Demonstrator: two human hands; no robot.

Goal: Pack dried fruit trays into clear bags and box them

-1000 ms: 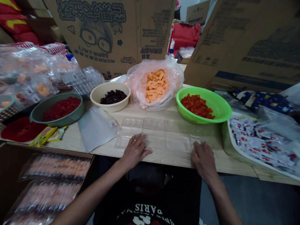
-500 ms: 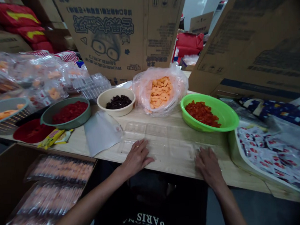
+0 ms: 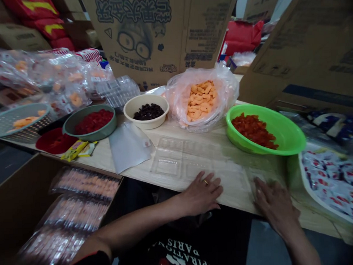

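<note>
Clear plastic trays (image 3: 167, 166) with moulded compartments lie side by side along the front of the wooden table. My left hand (image 3: 202, 192), a ring on one finger, rests palm down at the near edge of the middle trays, its fingers spread. Farther right, my right hand (image 3: 274, 200) lies over the near edge of the rightmost tray (image 3: 260, 170), fingers stretched forward. Neither hand shows anything gripped. Just behind the trays are a bright green bowl (image 3: 292, 134) of orange-red dried fruit pieces and an open plastic bag of orange biscuit-like pieces (image 3: 202, 100).
A cream bowl (image 3: 147, 124) of dark dried fruit and a grey-green bowl (image 3: 102, 132) of red pieces stand at the left. Near them lies a whitish plastic sheet (image 3: 129, 145). A bin of small sachets (image 3: 331, 185) is at right; a carton (image 3: 45, 183) of packed trays sits lower left.
My left hand has slid right along the trays, uncovering the left ones. My right hand stays by the right-hand tray. The camera view has shifted, so the surroundings appear moved.
</note>
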